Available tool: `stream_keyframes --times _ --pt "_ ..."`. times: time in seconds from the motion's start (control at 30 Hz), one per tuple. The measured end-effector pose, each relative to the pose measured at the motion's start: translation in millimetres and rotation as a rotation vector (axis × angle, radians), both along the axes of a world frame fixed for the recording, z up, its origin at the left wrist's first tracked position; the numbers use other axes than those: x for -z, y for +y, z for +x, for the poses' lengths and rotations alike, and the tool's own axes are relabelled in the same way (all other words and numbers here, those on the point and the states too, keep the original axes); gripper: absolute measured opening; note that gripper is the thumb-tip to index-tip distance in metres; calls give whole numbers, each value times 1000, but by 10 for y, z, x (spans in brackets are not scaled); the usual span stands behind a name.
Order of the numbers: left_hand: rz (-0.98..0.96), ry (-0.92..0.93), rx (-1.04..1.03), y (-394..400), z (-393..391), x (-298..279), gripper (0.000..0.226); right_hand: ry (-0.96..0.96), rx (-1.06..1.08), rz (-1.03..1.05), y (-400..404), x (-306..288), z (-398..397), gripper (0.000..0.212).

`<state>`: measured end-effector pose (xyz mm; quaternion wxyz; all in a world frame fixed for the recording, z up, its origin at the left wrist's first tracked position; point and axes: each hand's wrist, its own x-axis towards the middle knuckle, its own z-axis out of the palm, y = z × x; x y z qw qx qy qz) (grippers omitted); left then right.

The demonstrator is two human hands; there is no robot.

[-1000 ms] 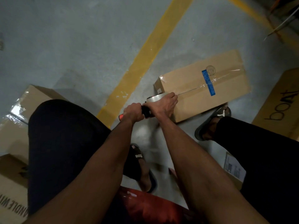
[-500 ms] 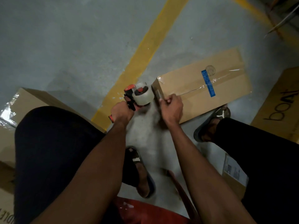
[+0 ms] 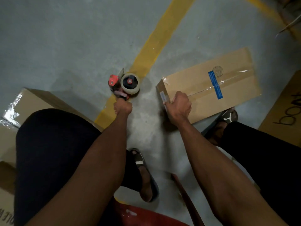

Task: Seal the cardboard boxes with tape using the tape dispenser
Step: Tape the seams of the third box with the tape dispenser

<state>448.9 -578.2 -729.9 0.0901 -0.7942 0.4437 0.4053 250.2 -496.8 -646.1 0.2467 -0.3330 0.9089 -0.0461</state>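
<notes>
A flat brown cardboard box (image 3: 228,85) lies on the grey floor, with a blue label and clear tape running along its top seam. My right hand (image 3: 180,106) is closed over the box's near end, pressing on the tape at the corner. My left hand (image 3: 123,107) grips the handle of the tape dispenser (image 3: 126,84), a red and black tool with a clear tape roll, held over the floor to the left of the box and apart from it.
A yellow floor stripe (image 3: 153,44) runs diagonally behind the dispenser. Another taped cardboard box (image 3: 29,103) sits at the left behind my knee. A printed carton (image 3: 288,111) is at the right edge. My sandalled feet and a red seat (image 3: 146,217) are below.
The left hand pulled the dispenser off the box end and swung it left, away from the box. The right hand left the dispenser and settled on the box's near corner.
</notes>
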Motion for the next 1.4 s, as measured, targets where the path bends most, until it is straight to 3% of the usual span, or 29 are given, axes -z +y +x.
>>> stream_keyframes --times 0.07,0.13,0.2,0.27,0.33,0.4,0.47,0.57,0.77,0.9,1.03,1.17,1.27,1.33,1.4 --pt "17 -13 -59 58 -140 -35 47 -109 -15 -102 128 0 -76 38" --pt "1 -66 -146 151 -319 -155 69 -242 27 -226 249 -24 -136 32" --pt "-60 -34 -58 288 -465 -314 78 -290 69 -321 362 -74 -162 28" --pt "-76 130 73 458 -588 -378 50 -237 50 -337 503 -130 -148 32" --pt "-32 352 112 610 -720 -444 23 -101 2 -195 643 -218 -117 53" --pt "47 494 111 725 -847 -533 17 7 49 -19 776 -314 -96 76" --pt "106 563 88 796 -947 -617 19 -127 194 63 861 -368 -84 94" --pt "163 676 18 847 -1059 -790 7 -326 195 44 935 -373 -63 105" --pt "202 762 -207 783 -1152 -1029 6 -401 146 7 896 -447 3 88" --pt "97 714 -331 574 -910 -1112 28 -501 16 62 799 -531 227 87" --pt "19 595 -361 308 -530 -1187 22 -652 -53 95 707 -599 685 85" --pt "-22 399 -179 237 -284 -1156 29 -796 -63 90 668 -430 1286 80" --pt "-151 274 46 261 -293 -1167 41 -638 145 -163 541 -417 1321 25" --pt "-307 282 153 247 -328 -1178 45 -542 352 -294 488 -326 1121 18" --pt "-365 412 197 250 -436 -1237 45 -505 456 -370 429 -201 858 23"
